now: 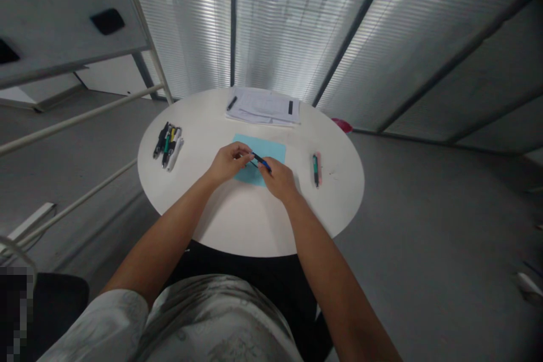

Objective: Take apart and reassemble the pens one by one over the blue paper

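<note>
A dark pen with a blue part [265, 164] is held between my two hands over a light blue sheet [271, 150] on the white round table. My left hand [229, 163] pinches at the pen's upper left end. The fingers of my right hand [278, 176] are closed around its lower right, blue end. Below the pen, between my hands, shows a thin dark line; whether it is a pen part or a shadow I cannot tell. Both hands partly cover the sheet.
On the table [246, 232], several pens [168, 144] lie bunched at left. A green and black pen [315, 171] rests by a pink strip [319, 167] at right. Behind are stacked papers [263, 106] with a black pen [231, 103] on them. A whiteboard frame [85, 119] stands left.
</note>
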The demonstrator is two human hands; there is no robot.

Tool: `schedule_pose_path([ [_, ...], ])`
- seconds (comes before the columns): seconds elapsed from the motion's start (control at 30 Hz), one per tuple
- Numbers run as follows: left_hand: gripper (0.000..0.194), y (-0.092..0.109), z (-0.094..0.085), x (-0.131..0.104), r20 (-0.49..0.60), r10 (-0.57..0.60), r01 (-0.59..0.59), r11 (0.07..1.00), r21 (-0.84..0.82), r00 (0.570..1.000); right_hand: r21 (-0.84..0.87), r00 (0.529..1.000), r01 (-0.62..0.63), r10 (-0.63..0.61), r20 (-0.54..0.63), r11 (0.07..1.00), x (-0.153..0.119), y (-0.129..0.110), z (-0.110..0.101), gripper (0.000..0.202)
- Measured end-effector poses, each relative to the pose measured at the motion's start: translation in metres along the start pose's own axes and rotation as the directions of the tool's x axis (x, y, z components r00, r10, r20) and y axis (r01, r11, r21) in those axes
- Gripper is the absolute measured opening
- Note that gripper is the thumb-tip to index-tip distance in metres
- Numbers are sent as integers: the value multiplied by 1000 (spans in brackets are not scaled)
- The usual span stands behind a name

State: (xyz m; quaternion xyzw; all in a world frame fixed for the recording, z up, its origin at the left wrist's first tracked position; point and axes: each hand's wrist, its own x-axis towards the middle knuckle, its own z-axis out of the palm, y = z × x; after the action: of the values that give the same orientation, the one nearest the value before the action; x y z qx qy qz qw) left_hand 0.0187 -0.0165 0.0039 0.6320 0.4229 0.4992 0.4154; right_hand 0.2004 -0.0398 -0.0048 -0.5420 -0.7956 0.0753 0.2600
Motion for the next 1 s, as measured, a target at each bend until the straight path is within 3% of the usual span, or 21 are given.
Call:
schedule_pose_path([
  [0.1,32,0,1,-1,-17,21,-22,999,-24,1000,-7,1000,-6,6,14,1000,0,0,0,31],
  [0.27,22,-5,0,1,-24,81,-80,996,45,996,-12,1000,-11,11,22,1000,0,-1,-1,30],
  [0.4,29,-8,0,2,-37,82,-82,997,-6,996,-17,999,-32,32,8,999,0,-1,-1,30],
  [0.6,25,-5,-2,0,-54,61,-61,998,7,997,-78,988,-153,151,-33,985,2,3,3,30],
  [0.8,22,-4,-5,2,-137,56,-52,998,33,989,-238,996,-53,67,53,970,4,7,6,24],
  [1.0,22,-6,-6,2,-159,59,-46,996,80,986,-286,996,-53,70,49,957,5,7,6,19],
])
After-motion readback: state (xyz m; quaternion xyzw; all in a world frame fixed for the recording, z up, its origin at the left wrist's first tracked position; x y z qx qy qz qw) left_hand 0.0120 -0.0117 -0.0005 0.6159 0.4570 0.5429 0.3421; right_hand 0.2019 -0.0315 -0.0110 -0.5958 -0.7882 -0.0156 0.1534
